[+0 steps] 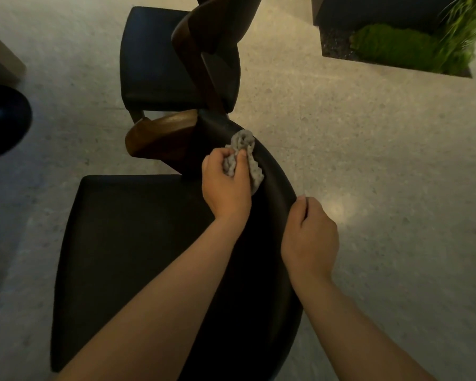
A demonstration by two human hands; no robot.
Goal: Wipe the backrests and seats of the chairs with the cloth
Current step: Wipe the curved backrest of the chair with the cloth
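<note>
As far as I can count there are two chairs, the near chair (127, 257) and the far chair (154, 64) beyond it. On the near backrest (275, 171), the left hand (226, 188) grips the one grey cloth (245, 143), bunched lengthwise along the rim. The right hand (309, 232) curls over that rim.

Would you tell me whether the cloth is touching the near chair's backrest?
Touching: head view shows the cloth pressed against the backrest, gripped by the left hand.

The near chair (121, 257) stands on the floor (382, 174). The cloth (245, 152) lies on its backrest (275, 177), held by the left hand (226, 185). The right hand (311, 235) holds the backrest edge, right of the cloth. A second chair (160, 64) stands beyond the near chair, and a planter (396, 50) sits beyond it to the right.
</note>
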